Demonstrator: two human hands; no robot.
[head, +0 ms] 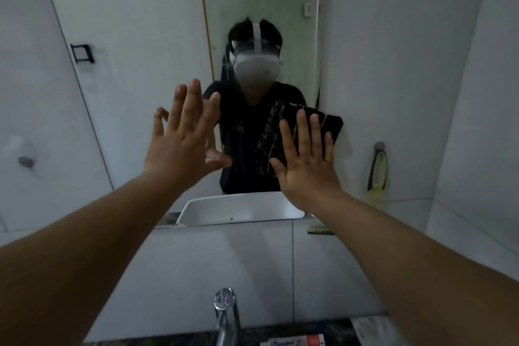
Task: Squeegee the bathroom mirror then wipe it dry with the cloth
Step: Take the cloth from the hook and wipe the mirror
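The bathroom mirror point(261, 3) hangs on the white wall straight ahead and reflects a person wearing a white headset. My right hand point(306, 160) lies flat with straight fingers on a dark folded cloth point(331, 123) and presses it against the mirror's lower right part. My left hand point(182, 137) is raised at the mirror's lower left with fingers spread, at or just off the glass, holding nothing. A squeegee point(377, 174) with a yellow-green handle hangs from a hook on the wall to the right of the mirror.
A chrome tap point(226, 314) stands at the bottom centre above a dark counter. A white and red tube point(295, 341) lies beside it. A black wall bracket point(82, 55) sits at upper left and a grey knob point(25, 161) at left.
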